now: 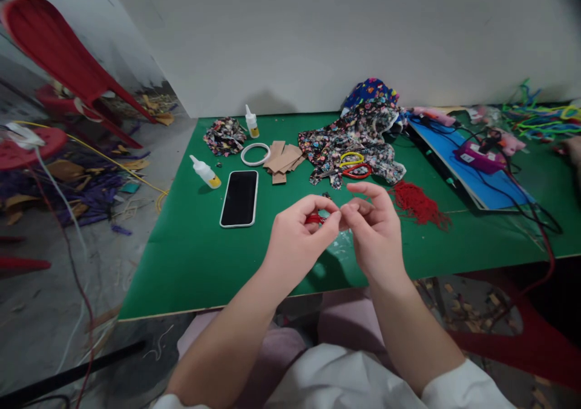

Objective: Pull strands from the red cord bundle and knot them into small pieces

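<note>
My left hand (297, 233) and my right hand (374, 227) meet above the green table (190, 258), fingertips pinched together. A small red piece (314, 219) shows between the fingers of my left hand; most of it is hidden. My right hand pinches at the same spot, and what its fingers hold is too small to make out. Just beyond my right hand lies a heap of red thread (417, 203). Behind the hands sits floral fabric (351, 146) with a yellow ring (351, 157) and a red ring (356, 171) on it.
A black phone (239, 198) lies left of the hands, with two glue bottles (205, 172) (252, 122), a white ring (255, 153) and cardboard strips (282, 160) behind it. A blue board (472, 173) with cables and a purple tool (479, 155) is at the right. Red chairs (59, 46) stand at left.
</note>
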Action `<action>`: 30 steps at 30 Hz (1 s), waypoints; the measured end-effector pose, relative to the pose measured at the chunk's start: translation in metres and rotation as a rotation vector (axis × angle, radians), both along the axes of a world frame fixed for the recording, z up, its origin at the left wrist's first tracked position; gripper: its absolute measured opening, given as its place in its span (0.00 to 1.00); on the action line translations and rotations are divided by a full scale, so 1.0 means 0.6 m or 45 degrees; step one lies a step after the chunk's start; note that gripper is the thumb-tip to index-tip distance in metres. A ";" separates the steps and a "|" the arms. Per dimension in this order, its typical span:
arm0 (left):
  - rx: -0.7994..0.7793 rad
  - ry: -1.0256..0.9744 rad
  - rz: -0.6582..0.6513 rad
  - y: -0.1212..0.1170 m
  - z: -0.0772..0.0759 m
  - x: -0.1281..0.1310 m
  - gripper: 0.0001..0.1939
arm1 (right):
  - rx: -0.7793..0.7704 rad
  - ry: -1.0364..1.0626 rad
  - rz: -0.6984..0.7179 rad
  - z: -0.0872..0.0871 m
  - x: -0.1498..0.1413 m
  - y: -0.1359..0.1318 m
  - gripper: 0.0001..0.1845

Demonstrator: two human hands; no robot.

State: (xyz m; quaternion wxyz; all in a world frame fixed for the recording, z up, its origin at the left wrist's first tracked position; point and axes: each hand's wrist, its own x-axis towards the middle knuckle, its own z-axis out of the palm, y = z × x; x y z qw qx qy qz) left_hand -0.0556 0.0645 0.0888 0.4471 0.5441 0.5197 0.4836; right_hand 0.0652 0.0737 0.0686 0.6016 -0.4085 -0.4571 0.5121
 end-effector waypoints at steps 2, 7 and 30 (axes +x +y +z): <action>-0.008 -0.009 -0.006 0.001 -0.001 0.000 0.06 | 0.004 -0.017 -0.004 0.000 0.000 0.000 0.13; -0.022 -0.016 -0.018 0.003 -0.002 -0.003 0.06 | 0.014 -0.057 0.001 0.000 0.001 -0.001 0.12; -0.195 -0.330 -0.222 0.003 0.006 -0.005 0.04 | -0.225 0.408 0.297 0.011 -0.006 -0.008 0.11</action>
